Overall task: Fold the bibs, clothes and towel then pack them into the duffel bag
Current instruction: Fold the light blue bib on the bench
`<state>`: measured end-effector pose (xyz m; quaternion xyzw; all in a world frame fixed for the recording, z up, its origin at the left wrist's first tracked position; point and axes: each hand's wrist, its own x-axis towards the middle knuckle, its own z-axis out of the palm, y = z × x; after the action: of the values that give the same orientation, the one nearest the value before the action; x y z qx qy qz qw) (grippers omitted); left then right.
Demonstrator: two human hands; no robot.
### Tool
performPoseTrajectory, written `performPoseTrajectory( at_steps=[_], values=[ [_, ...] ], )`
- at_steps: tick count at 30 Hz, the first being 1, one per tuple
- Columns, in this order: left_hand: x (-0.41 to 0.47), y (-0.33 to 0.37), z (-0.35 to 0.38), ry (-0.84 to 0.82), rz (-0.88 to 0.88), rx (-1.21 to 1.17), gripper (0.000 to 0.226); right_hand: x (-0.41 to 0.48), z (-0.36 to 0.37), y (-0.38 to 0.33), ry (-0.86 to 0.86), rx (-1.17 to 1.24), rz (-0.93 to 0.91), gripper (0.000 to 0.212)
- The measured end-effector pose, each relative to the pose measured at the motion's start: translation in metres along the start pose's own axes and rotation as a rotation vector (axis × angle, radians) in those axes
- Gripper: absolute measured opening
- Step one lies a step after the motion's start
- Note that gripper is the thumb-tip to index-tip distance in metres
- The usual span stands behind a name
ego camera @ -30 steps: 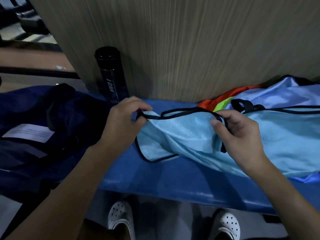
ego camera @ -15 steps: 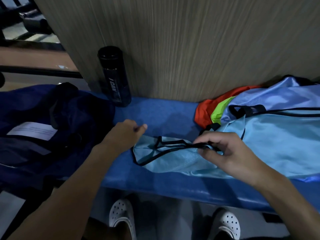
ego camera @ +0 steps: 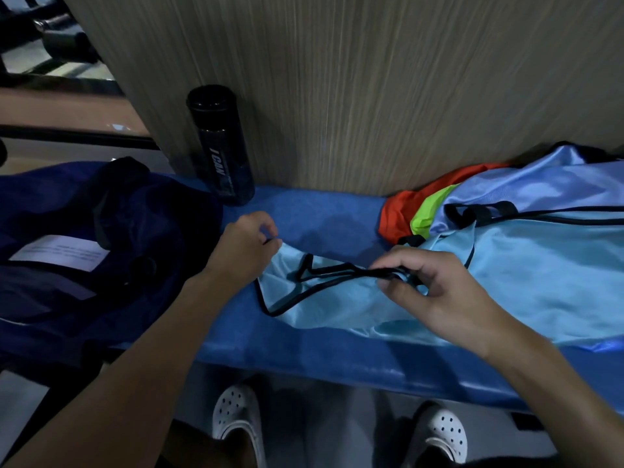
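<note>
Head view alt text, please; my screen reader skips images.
The left hand and right hand pinch a light blue bib by its black trim on a blue bench. A navy duffel bag lies left, a black bottle behind.

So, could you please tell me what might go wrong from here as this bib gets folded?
The light blue bib runs into the pile at right, so the right hand pulling its black trim could drag the orange bib along. The black bottle stands upright just behind the left hand, which pinches the bib's corner; a wide sweep might topple it. Slack cloth near the front edge of the bench could slide off.
</note>
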<state>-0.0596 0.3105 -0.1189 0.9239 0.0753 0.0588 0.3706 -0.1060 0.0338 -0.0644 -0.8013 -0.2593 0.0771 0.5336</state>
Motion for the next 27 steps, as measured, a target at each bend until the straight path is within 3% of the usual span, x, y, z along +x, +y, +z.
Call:
performPoseTrajectory(
  at_steps=[6,9,12,14,18,22,27],
  values=[
    [-0.009,0.020,0.001,0.130,0.319,-0.226,0.029,0.006,0.000,-0.016,-0.008,-0.070,-0.135,0.018],
    [-0.013,0.021,0.004,0.182,0.424,-0.254,0.032,0.010,-0.003,-0.027,-0.049,0.015,-0.146,0.015],
    [-0.014,0.017,0.006,0.062,0.407,-0.224,0.041,0.013,-0.001,-0.028,-0.090,0.030,-0.095,0.013],
    [-0.019,0.024,0.004,-0.042,0.352,-0.371,0.046,0.014,0.001,-0.029,-0.155,0.067,-0.076,0.016],
    [-0.032,0.050,-0.009,-0.181,0.204,-0.695,0.031,0.018,0.000,-0.029,-0.239,0.097,-0.024,0.021],
    [-0.043,0.065,-0.015,-0.242,0.248,-0.749,0.014,0.027,0.009,-0.021,-0.050,-0.021,-0.078,0.018],
    [-0.045,0.065,-0.010,-0.258,0.291,-0.776,0.024,0.037,0.013,-0.009,0.166,0.086,-0.025,0.011]
  ],
)
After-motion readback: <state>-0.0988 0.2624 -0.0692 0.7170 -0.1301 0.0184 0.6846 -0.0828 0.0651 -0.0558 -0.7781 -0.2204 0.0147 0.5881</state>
